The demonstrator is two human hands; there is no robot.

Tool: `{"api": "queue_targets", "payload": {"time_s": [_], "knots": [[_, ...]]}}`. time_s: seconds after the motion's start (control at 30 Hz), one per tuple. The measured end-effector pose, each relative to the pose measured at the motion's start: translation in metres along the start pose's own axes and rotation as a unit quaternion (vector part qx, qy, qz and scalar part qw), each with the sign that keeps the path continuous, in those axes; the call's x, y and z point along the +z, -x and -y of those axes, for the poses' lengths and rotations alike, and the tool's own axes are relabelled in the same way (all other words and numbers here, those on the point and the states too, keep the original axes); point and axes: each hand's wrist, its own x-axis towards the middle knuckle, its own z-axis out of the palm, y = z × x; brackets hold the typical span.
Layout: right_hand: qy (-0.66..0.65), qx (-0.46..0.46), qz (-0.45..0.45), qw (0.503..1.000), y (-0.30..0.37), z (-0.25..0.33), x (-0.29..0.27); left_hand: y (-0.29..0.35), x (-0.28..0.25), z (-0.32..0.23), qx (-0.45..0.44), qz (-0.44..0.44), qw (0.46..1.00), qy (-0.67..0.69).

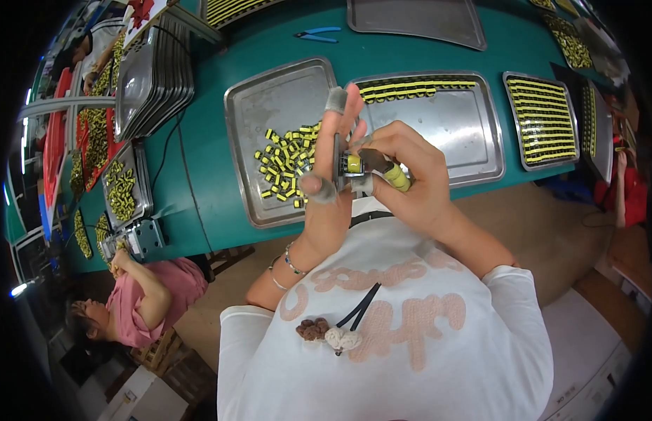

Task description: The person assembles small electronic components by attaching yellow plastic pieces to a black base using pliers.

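My left hand (324, 165), grey covers on thumb and fingertip, holds a thin metal piece (338, 160) upright against its fingers. Beside that piece sits a small coil component (352, 164) wrapped in yellow tape with black ends. From the right, my right hand (418, 168) closes around a tool (390, 172) with a dark end and a yellow-wrapped handle. The dark end is next to the component; whether they touch I cannot tell. Loose components of the same kind (284, 165) lie heaped in a metal tray (252, 105) beyond my left hand.
Rows of components (410, 89) line the far side of a second metal tray (473, 140). Another tray (542, 119) holds full rows at the right. Blue-handled pliers (317, 34) lie on the green table (206, 91). Stacked trays (154, 84) stand left; a person in pink (157, 298) works there.
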Motion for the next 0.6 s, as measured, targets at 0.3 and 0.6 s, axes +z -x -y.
{"api": "queue_targets", "payload": {"time_s": [0.3,0.6], "knots": [[0.136,-0.147,0.072,0.977,0.006,-0.023,-0.014,0.007,-0.003,-0.005,-0.191,0.010,0.965,0.182],[0.133,-0.137,0.063,0.980,0.012,-0.032,-0.004,0.009,-0.009,0.017,-0.165,-0.024,0.983,-0.075]]}}
